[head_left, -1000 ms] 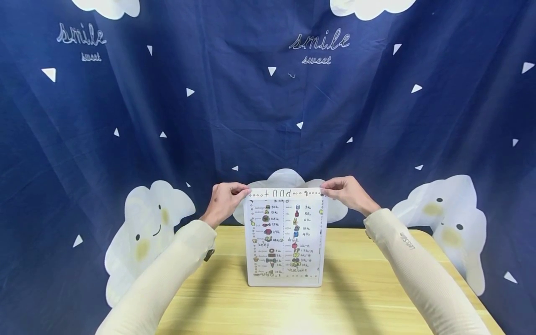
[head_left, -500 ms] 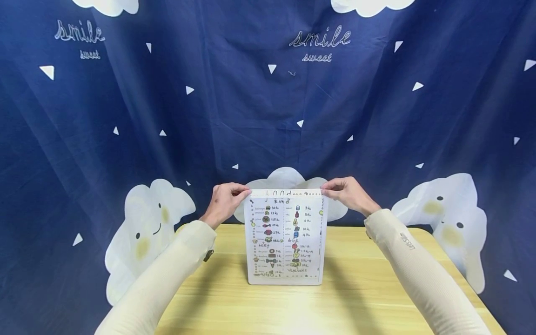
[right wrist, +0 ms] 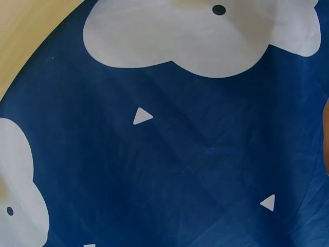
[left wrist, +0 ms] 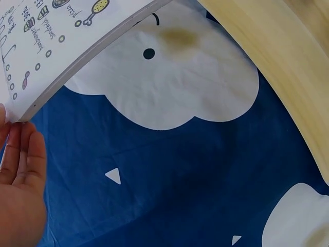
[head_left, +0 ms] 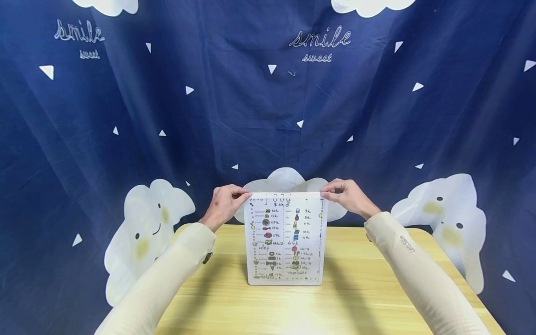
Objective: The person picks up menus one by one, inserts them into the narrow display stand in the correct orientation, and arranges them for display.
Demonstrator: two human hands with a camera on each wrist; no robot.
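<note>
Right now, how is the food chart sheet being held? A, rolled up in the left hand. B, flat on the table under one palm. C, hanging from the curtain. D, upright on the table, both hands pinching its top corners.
D: the sheet stands on its bottom edge on the table, with the left hand and the right hand each pinching a top corner.

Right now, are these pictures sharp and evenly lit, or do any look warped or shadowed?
Head view: bright, even light, soft shadows on the wooden table beside the menu sheet; the curtain bows outward toward the edges. Left wrist view: table edge curves, left hand looms large. Right wrist view: sharp, curved table edge too.
</note>
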